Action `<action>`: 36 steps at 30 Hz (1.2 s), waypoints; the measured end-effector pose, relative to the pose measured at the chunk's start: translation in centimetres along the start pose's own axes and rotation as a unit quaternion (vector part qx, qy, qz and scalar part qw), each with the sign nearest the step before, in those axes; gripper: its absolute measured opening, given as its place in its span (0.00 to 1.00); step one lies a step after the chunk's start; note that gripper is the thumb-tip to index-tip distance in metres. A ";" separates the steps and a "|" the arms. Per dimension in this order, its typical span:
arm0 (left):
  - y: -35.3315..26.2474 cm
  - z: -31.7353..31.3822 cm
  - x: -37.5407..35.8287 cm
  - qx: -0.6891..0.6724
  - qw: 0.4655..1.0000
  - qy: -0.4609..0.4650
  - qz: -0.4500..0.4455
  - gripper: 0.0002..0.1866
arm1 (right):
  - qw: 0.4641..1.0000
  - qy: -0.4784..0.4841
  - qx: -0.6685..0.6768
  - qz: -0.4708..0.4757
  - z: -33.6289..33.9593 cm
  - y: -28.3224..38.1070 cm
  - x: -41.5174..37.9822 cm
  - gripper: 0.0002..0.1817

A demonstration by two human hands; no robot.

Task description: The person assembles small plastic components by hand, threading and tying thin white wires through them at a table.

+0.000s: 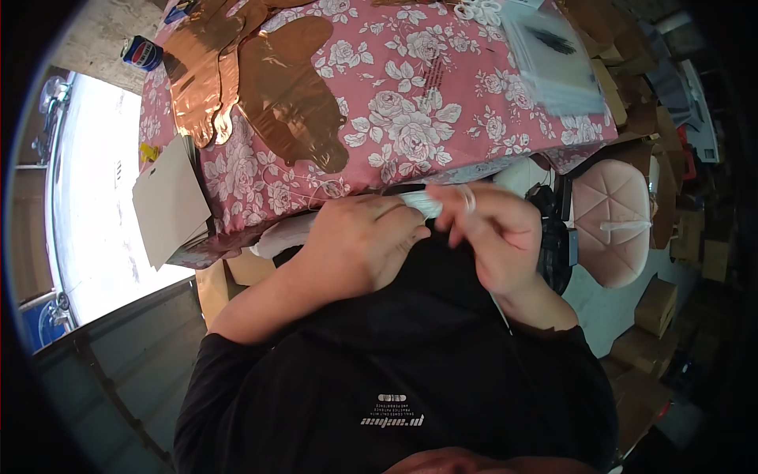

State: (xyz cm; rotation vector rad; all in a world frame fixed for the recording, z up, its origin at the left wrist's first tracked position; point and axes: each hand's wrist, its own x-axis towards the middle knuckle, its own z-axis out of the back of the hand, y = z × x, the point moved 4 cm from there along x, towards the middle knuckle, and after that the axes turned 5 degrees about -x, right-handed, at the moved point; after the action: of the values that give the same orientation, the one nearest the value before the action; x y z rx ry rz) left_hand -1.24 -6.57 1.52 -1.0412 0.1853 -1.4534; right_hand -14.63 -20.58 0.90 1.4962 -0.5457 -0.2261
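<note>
My left hand [363,237] is closed, its fingers curled round one end of a bundle of white string [422,203]. The bundle lies level in front of my black shirt, just off the table's near edge. Close to its other end is my right hand [493,233], fingers bent inward and slightly blurred. A white loop, apparently string, circles one of its fingers. From below that hand a thin pale strand [501,314] hangs against the shirt. Exactly how the right fingertips grip the string is hard to see.
A pink floral cloth covers the table [395,87]. On it lie copper-coloured foil balloons [288,95], clear plastic bags [549,67], white rings [478,11] and a blue can [143,53]. Cardboard sheets [170,201] stand at the left edge. A pink padded stool [609,225] is at right, near boxes.
</note>
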 end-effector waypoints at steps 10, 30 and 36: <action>0.8 0.4 -0.2 -0.028 0.999 -0.008 0.035 0.06 | 0.979 0.089 0.181 -0.036 -0.9 0.4 -1.0 0.11; 0.2 2.7 -0.1 -0.038 0.998 -0.023 0.035 0.09 | 0.963 0.243 -0.060 -0.101 -3.3 -0.5 -1.0 0.04; -0.5 1.4 -0.2 -0.034 0.999 0.007 0.021 0.09 | 0.996 -0.069 -0.048 0.013 -0.6 1.2 1.4 0.05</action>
State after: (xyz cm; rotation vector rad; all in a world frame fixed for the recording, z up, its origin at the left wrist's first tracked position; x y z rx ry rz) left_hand -0.68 -5.68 2.52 -1.0765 0.2674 -1.4243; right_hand -13.35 -20.58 2.33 1.3856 -0.6556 -0.3325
